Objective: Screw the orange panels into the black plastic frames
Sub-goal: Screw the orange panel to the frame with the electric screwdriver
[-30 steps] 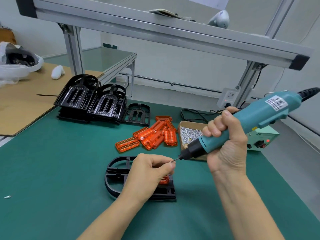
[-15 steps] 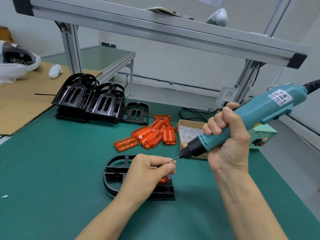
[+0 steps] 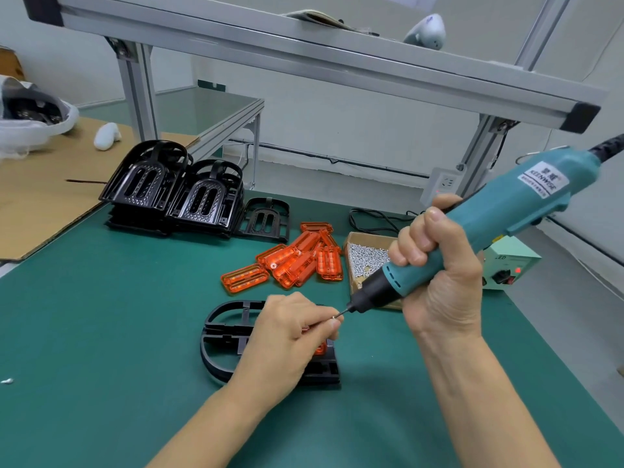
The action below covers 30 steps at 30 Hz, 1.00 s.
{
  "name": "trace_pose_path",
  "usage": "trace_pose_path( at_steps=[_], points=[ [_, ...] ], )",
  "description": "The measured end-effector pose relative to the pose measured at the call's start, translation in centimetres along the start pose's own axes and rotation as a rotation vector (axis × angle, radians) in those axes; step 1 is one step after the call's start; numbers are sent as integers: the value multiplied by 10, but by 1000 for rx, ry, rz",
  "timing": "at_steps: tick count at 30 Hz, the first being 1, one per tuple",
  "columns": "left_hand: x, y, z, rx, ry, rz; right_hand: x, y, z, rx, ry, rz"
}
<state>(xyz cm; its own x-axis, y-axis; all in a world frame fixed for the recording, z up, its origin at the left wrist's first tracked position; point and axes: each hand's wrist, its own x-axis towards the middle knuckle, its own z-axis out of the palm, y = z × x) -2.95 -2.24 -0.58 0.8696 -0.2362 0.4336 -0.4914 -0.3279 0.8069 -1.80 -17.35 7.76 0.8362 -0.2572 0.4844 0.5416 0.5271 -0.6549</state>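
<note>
Green mat's near edge: left hand (image 3: pixel 290 327) pinches, seemingly, a tiny slippery screw (image 3: pixel 334 318) — right hand (image 3: pixel 439 282) grips the driver (image 3: pixel 472 238) over the light, stiff black frame (image 3: pixel 219 336).

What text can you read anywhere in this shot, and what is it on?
"KEENWISE": white label on the teal electric screwdriver held by the right hand; the spelling is uncertain.
Characters above and below that word on the same label: too blurred to read.
"LED": front of the pale green power box; partly hidden, may be incomplete.

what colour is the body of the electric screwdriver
Teal, with a black nose; the electric screwdriver shows clearly in the head view.
</note>
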Motion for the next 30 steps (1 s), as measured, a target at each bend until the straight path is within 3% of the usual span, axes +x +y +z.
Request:
trace_pose_path(
  at_steps=[4,12,15,19,30],
  points=[
    [1,2,0,83,-5,87,-3,1,2,-12,-68,-19],
    [6,-4,-22,203,-124,-158,-2,9,-2,-45,-48,13],
    [2,-14,-32,455,-172,-45,-4,18,-5,-135,-61,55],
    [-3,-19,-23,651,-362,51,-7,32,-5,-218,-97,78],
    [-2,-25,-19,724,-387,80,-2,42,-3,-282,-172,65]
  ],
)
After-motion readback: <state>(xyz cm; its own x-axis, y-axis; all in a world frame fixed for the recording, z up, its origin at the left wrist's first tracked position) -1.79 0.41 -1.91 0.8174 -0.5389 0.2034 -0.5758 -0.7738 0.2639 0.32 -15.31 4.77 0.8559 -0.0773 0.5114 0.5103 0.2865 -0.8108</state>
